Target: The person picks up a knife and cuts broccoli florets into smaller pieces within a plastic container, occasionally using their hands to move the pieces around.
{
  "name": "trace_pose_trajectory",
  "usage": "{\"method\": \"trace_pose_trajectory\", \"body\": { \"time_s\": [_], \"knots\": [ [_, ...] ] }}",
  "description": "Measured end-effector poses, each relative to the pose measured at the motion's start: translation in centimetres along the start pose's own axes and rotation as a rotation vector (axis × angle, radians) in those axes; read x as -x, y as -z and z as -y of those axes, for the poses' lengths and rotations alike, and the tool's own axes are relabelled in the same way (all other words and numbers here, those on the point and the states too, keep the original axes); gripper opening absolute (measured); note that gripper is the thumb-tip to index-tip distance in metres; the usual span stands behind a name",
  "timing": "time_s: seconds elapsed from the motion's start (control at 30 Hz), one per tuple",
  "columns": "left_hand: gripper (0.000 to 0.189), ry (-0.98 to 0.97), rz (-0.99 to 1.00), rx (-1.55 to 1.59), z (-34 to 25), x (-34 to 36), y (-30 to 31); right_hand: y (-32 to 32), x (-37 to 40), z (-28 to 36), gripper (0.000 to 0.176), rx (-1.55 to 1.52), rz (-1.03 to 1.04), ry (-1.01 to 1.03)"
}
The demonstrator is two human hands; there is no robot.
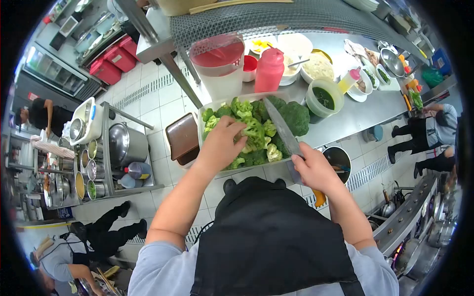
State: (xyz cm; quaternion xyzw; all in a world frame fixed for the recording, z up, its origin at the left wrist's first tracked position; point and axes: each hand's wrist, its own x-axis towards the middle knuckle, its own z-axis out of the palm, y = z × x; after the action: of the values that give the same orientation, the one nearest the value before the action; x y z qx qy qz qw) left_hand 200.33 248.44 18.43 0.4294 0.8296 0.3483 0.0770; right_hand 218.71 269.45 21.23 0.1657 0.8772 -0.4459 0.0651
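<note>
My left hand [222,143] is closed around a piece of broccoli [253,134] above a clear plastic tub [201,129] filled with green florets. In my right hand [318,167] is a large knife [282,124] with an orange handle, its fingers wrapped near the base of the blade. The blade slants up and left over the tub, close to the held broccoli. A big dark green broccoli head [295,119] lies at the tub's right side.
Behind the tub are a pink squeeze bottle [270,71], a tall white container [220,79] and a tub of green sauce [324,98]. A metal shelf [296,22] overhangs the counter. A brown tray [185,138] is at the left. Several other people stand nearby.
</note>
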Motion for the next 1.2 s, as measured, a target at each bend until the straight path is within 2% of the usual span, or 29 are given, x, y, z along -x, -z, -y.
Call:
{"method": "trace_pose_trajectory", "body": {
  "time_s": [0.03, 0.07, 0.1, 0.17, 0.27, 0.4, 0.57, 0.7, 0.77, 0.83, 0.9, 1.0, 1.07, 1.2],
  "knots": [
    [0.036, 0.15, -0.043, 0.065, -0.9, 0.4, -0.3, 0.0, -0.3, 0.3, 0.026, -0.007, -0.001, 0.008],
    [0.033, 0.123, -0.139, 0.002, -0.3, 0.8, -1.8, -0.1, -0.6, 0.6, 0.026, 0.077, 0.005, 0.058],
    [0.033, 0.122, -0.14, -0.009, -0.9, 0.9, -2.3, -0.2, -0.9, 0.8, 0.025, 0.161, 0.01, 0.107],
    [0.029, 0.151, -0.24, -0.044, -1.8, 1.0, -3.0, -1.0, -1.6, 1.0, 0.024, 0.182, 0.022, 0.112],
    [0.027, 0.197, -0.266, -0.089, -2.7, 0.8, -3.2, -2.5, -2.5, 0.2, 0.022, 0.168, 0.055, 0.219],
    [0.027, 0.237, -0.258, -0.091, -2.7, 0.8, -3.4, -4.3, -4.0, -0.2, 0.021, 0.132, 0.065, 0.228],
    [0.027, 0.191, -0.3, -0.159, -2.3, 0.7, -3.7, -7.5, -7.9, -0.1, 0.019, 0.061, -0.04, 0.253],
    [0.028, 0.235, -0.254, -0.118, -2.1, 0.7, -1.8, -5.1, -9.1, -0.3, 0.026, 0.007, 0.017, 0.318],
    [0.031, 0.246, -0.22, -0.146, -1.6, 0.9, -1.2, -1.1, -7.8, 1.0, 0.034, -0.375, 0.254, -0.093],
    [0.032, 0.195, -0.19, -0.139, -0.8, 1.6, -1.6, -1.1, -8.6, -1.3, 0.041, -0.324, 0.269, -0.104],
    [0.033, 0.136, -0.158, -0.127, -0.5, 2.0, -2.1, -3.7, -9.8, -5.3, 0.037, -0.007, -0.055, 0.268],
    [0.034, 0.108, -0.159, -0.115, -0.6, 2.4, -2.6, -2.5, -6.5, -0.5, 0.026, 0.102, 0.001, 0.221],
    [0.036, 0.096, -0.162, -0.112, -0.9, 2.2, -2.4, -3.1, -6.0, 0.6, 0.02, 0.19, 0.054, 0.237],
    [0.037, 0.027, -0.139, -0.16, -1.3, 2.0, -2.2, -3.2, -5.4, 1.4, 0.018, 0.301, 0.103, 0.284]
  ]
}}
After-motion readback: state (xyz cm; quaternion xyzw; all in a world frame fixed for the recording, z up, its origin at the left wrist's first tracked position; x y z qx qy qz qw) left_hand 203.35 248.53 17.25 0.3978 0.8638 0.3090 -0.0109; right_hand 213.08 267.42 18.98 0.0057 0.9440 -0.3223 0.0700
